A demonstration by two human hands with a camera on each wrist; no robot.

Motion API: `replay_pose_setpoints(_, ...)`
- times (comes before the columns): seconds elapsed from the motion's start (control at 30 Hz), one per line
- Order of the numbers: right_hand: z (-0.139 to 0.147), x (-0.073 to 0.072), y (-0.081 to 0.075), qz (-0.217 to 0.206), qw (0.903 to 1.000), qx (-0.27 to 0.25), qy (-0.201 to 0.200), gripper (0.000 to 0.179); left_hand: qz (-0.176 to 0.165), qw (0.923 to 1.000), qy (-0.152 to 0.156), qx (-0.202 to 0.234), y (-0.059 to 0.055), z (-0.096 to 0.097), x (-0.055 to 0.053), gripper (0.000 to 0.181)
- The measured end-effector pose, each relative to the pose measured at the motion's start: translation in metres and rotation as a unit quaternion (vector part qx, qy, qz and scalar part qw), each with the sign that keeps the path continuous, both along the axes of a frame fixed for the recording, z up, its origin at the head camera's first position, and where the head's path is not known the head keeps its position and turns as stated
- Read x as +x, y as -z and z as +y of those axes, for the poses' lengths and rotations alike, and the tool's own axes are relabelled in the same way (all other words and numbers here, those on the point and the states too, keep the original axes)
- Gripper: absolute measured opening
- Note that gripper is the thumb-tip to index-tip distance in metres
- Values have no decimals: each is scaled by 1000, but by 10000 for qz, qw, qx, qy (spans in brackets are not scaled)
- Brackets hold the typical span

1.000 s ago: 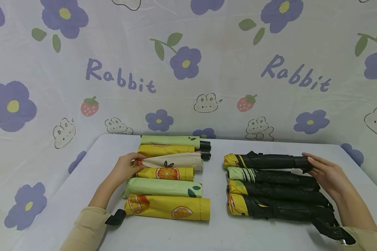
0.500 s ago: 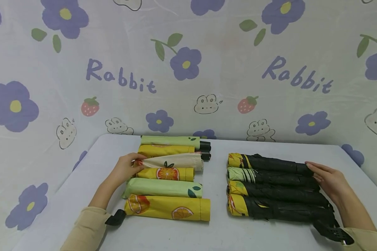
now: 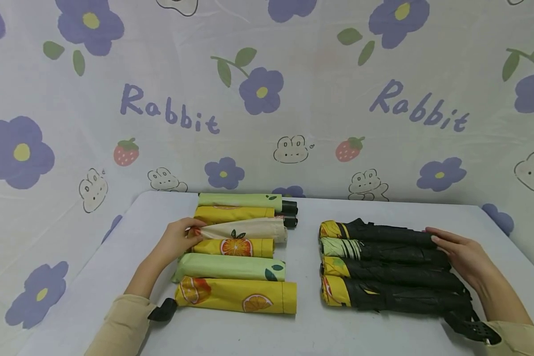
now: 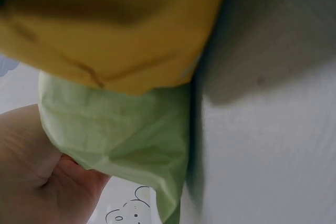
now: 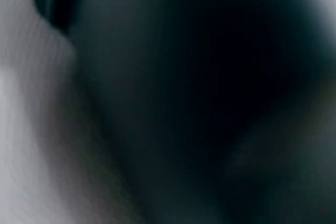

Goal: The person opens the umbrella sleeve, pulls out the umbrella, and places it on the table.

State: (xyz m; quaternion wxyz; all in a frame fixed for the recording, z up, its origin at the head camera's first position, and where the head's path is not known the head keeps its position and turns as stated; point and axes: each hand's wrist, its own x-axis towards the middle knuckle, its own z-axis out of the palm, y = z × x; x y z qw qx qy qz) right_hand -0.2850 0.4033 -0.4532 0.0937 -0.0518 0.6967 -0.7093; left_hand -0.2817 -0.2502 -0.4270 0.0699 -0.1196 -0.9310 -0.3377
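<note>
In the head view, my left hand (image 3: 179, 240) holds the left end of a cream umbrella sleeve (image 3: 249, 230) with an orange-and-leaf print. Directly below it lies a yellow sleeve (image 3: 258, 248), then a light green one (image 3: 231, 267) and a larger yellow one (image 3: 222, 295). On the right side, my right hand (image 3: 465, 252) grips the right end of a folded black umbrella (image 3: 387, 233) with a yellow patterned tip, at the top of a stack. The left wrist view has the green sleeve (image 4: 115, 124) beside the hand; the right wrist view is mostly dark and blurred.
Behind the cream sleeve lie a green sleeved umbrella (image 3: 236, 200) and a yellow sleeve (image 3: 231, 213); black handles (image 3: 289, 206) stick out there. Several folded umbrellas (image 3: 405, 272) lie below the right hand's one. A printed curtain (image 3: 320, 99) hangs behind the white table (image 3: 311, 336).
My right hand has brought the top black umbrella down toward the others, then shifted it slightly left and back up. The left hand stays at the cream sleeve.
</note>
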Motion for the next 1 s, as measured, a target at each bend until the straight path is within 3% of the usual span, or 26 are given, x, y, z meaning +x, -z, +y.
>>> replay_pose_setpoints(0.23,-3,-3,1,103,9991,409,-104,49,-11,10000,-11,5,1,-1,-1,31)
replay_pose_setpoints(0.53,-4,-2,1,-25,9995,285,-123,43,-22,10000,25,42,1,0,-1,31)
replay_pose_setpoints(0.63,-5,-3,1,2,9996,289,-36,45,-28,10000,15,45,1,0,-1,31)
replay_pose_setpoints(0.83,-11,-1,0,174,9936,1093,219,53,-35,10000,11,-2,0,-1,-1,31)
replay_pose_setpoints(1.0,-15,2,-3,230,9944,954,385,49,10,10000,-11,-87,0,-1,-1,32)
